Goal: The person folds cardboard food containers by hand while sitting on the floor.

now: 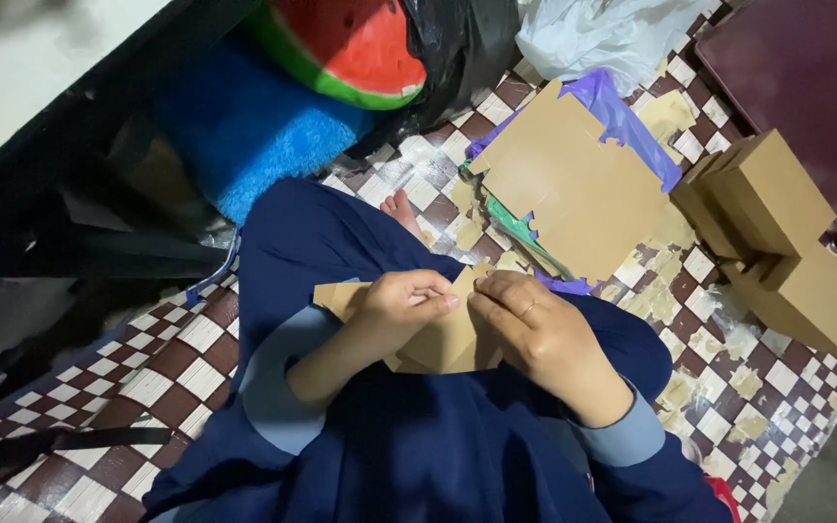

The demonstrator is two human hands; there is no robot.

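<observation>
Flat brown die-cut cardboard blank (438, 334), frame centre, resting on my lap in dark blue cloth. My left hand (394, 305) pinches its upper edge; my right hand (535, 329) presses fingers closed over the panel, steadying a fold. Stack of flat brown blanks (573, 184) upper right; finished brown cardboard boxes (787, 232) far right on checkered floor (167, 358).

Both hands meet at mid-lap, knuckles up.

The left hand (401, 302) curls its fingers inward in a pinch; the right hand (535, 324) lies beside it, fingertips nearly touching the left's, a ring on one finger. Both forearms angle in from dark blue sleeves with paler cuffs.
</observation>
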